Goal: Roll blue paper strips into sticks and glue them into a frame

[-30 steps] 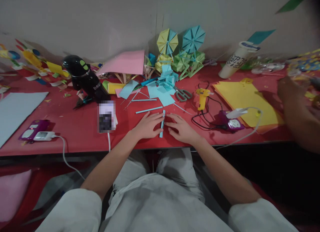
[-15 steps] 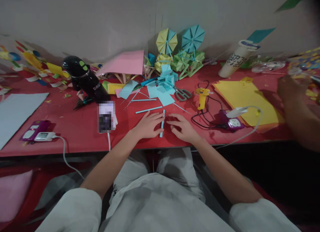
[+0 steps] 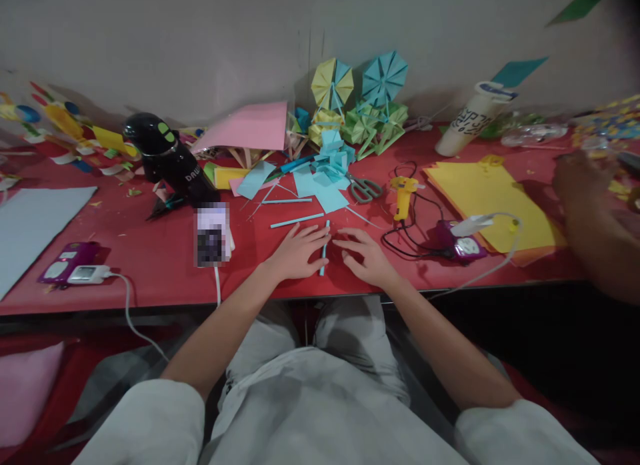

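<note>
On the red table (image 3: 260, 278) near its front edge lies a thin light-blue paper roll (image 3: 325, 250), pointing away from me. My left hand (image 3: 301, 251) rests over its left side, fingers stretched out, fingertips touching or just above the roll. To its right, my right hand (image 3: 365, 257) is held open with the fingers apart, holding nothing and clear of the roll. Two more thin blue rolls lie beyond my left hand: a nearer roll (image 3: 297, 221) and a farther roll (image 3: 287, 201).
Scissors (image 3: 365, 189), a yellow glue gun (image 3: 403, 198) with black cord and a purple power socket (image 3: 463, 241) lie to the right. Yellow paper sheets (image 3: 480, 191) and a co-worker's arm (image 3: 590, 218) are farther right. A black bottle (image 3: 173, 159) and folded paper flowers (image 3: 385, 78) stand behind.
My right hand has barely shifted, its thumb a little farther from the roll. The left hand and the paper rolls look the same.
</note>
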{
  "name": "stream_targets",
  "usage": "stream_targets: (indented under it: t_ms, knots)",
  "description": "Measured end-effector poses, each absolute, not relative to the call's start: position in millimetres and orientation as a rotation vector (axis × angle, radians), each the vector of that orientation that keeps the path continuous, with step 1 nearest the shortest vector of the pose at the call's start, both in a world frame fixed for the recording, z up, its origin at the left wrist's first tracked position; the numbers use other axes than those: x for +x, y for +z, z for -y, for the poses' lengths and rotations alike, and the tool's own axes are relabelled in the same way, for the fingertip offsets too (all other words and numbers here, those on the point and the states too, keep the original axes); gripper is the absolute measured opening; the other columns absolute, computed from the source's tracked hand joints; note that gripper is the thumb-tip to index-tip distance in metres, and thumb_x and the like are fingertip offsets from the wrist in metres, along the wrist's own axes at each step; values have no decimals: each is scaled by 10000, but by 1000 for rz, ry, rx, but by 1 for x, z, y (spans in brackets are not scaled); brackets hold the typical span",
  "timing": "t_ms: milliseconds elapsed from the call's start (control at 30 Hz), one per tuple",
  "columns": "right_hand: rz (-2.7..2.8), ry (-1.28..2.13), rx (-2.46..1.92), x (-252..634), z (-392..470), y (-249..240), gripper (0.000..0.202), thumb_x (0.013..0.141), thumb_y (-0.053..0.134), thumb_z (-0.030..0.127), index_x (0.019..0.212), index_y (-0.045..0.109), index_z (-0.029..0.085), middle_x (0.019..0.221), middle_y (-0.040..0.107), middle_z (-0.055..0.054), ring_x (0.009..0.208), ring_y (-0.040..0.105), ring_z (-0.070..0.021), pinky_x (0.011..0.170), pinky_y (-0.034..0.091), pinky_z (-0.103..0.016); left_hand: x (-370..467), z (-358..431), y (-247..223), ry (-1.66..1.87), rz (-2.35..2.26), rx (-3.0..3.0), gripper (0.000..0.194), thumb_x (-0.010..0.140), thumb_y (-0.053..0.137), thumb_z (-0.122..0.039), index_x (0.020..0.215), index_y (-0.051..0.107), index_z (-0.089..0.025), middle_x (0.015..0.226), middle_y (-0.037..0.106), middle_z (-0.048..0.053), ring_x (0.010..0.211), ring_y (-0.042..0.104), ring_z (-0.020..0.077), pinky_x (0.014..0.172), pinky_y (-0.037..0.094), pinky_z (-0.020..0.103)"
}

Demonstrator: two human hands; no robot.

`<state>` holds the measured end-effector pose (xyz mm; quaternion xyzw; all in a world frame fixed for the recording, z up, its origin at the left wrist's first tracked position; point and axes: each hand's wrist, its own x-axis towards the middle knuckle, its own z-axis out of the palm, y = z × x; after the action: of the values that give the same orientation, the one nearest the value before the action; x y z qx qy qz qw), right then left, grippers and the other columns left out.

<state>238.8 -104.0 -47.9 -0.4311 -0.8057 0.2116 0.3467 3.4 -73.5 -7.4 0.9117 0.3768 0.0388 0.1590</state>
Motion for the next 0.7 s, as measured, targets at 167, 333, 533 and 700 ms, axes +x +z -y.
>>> stream_targets:
  t_ms: [167,333,533,700]
  knots:
    - [2080,548,-1123,239,105,-48,378,931,489,252,1236,711,260,1378,586,-126,1305,548,-277,1112,456,-540,6,76,-13,167,-1053,2602,566,982,486,-476,1511,461,-276,1642,342,39,1546,261,266,1268,117,558]
    - [2008,540,-1150,240,104,-47,350,934,490,260,1199,720,263,1330,617,-119,1259,577,-270,1090,473,-520,7,77,-16,193,-1060,2582,578,988,474,-477,1529,433,-278,1640,342,42,1544,270,254,1271,112,552]
    - [2107,420,-1246,237,87,-47,413,952,486,315,1316,661,230,1362,586,-141,1303,527,-297,1122,411,-548,6,76,-19,203,-1063,2599,580,988,479,-477,1501,473,-207,1621,377,73,1548,258,247,1280,90,535]
    - [2175,346,-1368,232,66,-45,430,991,426,351,1337,659,247,1465,536,-121,1391,427,-331,1114,380,-579,6,78,-21,254,-1056,2596,601,979,495,-478,1507,456,-192,1598,422,89,1547,263,241,1286,84,514]
